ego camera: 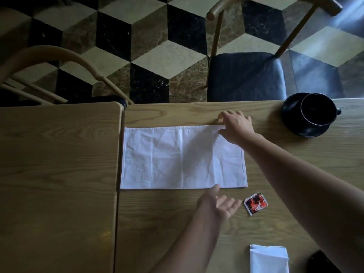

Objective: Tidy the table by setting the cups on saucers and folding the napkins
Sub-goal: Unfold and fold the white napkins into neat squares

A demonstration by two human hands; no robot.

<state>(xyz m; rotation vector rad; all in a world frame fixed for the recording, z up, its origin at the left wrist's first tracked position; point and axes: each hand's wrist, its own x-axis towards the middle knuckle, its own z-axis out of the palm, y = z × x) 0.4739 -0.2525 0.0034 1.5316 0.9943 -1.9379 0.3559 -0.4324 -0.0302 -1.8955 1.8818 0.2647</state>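
A white napkin (177, 158) lies flat as a long rectangle on the wooden table (197, 223). My right hand (236, 126) rests on its far right corner, thumb and fingers at the cloth's edge; whether it pinches the corner is unclear. My left hand (218, 203) hovers just below the napkin's near edge, fingers relaxed and holding nothing, fingertip touching the edge. A black cup (317, 111) stands on a black saucer (291, 123) at the far right. A second, folded white napkin (268, 259) lies near the bottom edge.
A small red and white wrapper (256, 203) lies right of my left hand. A second table (59, 174) abuts on the left. Two chairs (246, 75) stand beyond the far edge on a checkered floor. A dark object (323, 263) sits at bottom right.
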